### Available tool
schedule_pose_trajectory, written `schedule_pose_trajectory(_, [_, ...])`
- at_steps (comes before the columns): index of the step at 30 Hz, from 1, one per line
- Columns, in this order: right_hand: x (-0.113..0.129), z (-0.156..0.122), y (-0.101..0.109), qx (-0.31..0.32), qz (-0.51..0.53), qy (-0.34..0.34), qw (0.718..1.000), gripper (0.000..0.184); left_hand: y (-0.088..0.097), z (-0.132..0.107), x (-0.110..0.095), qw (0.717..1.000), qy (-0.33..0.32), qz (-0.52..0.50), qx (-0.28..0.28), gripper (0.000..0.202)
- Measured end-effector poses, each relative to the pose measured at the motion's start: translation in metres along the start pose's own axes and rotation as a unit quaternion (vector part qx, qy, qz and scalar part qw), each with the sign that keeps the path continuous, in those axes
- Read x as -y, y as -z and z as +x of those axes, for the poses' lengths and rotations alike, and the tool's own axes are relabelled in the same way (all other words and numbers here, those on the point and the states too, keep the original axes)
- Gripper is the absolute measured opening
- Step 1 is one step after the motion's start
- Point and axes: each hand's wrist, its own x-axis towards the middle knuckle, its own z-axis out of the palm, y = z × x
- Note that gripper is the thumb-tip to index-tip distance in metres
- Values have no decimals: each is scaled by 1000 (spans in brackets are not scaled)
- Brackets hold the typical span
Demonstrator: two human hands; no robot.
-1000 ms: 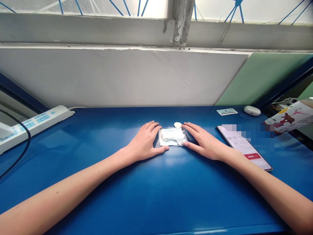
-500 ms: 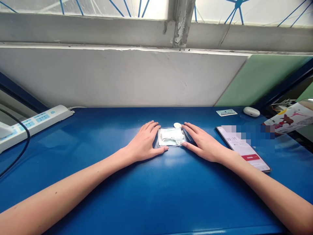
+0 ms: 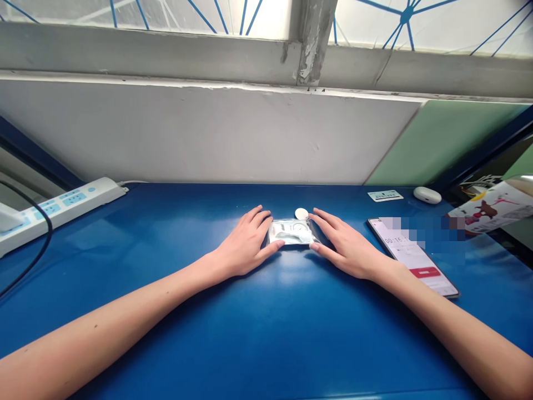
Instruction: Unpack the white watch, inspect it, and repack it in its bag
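Observation:
A small clear plastic packet (image 3: 291,232) with something pale inside lies flat on the blue table (image 3: 266,333). My left hand (image 3: 245,244) rests flat at its left edge, fingers stretched out, the thumb tip touching the packet's near left corner. On the other side lies my right hand (image 3: 343,244), also flat and open, its fingers along the packet's right edge. A small white round disc (image 3: 301,213) sits just behind the packet.
A phone (image 3: 412,256) with a lit screen lies right of my right hand. Behind it are a small card (image 3: 385,195) and a white oval case (image 3: 427,195). A white power strip (image 3: 58,204) with a black cable sits far left. A printed package (image 3: 491,205) is at the right edge.
My left thumb has slid inward onto the packet's near left corner. Both hands stay flat beside it, and the view has tilted slightly.

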Motion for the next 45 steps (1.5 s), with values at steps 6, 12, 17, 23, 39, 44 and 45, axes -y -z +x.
schedule_pose_trajectory(6, [1, 3, 1, -81, 7, 86, 993, 38, 2, 0, 1, 1000, -1, -4, -8, 55])
schedule_pose_trajectory(12, [5, 2, 4, -180, 83, 64, 978, 24, 3, -1, 0, 999, -20, -30, -20, 54])
schedule_pose_trajectory(17, [9, 1, 9, -252, 147, -3, 957, 15, 0, -3, -1, 995, -44, -61, -64, 79])
schedule_pose_trajectory(23, [11, 3, 9, -245, 209, -53, 945, 19, 0, -5, 0, 990, -85, -77, -84, 99])
schedule_pose_trajectory(39, [1, 0, 3, -58, 42, 22, 997, 65, 2, 0, -2, 997, -52, -41, -39, 70])
schedule_pose_trajectory(44, [-4, -1, 6, -31, -6, 26, 999, 74, 2, 0, -2, 998, -38, -30, -26, 71])
schedule_pose_trajectory(45, [-5, -1, 6, -23, -10, 25, 999, 74, 2, 0, -2, 999, -36, -27, -22, 71])
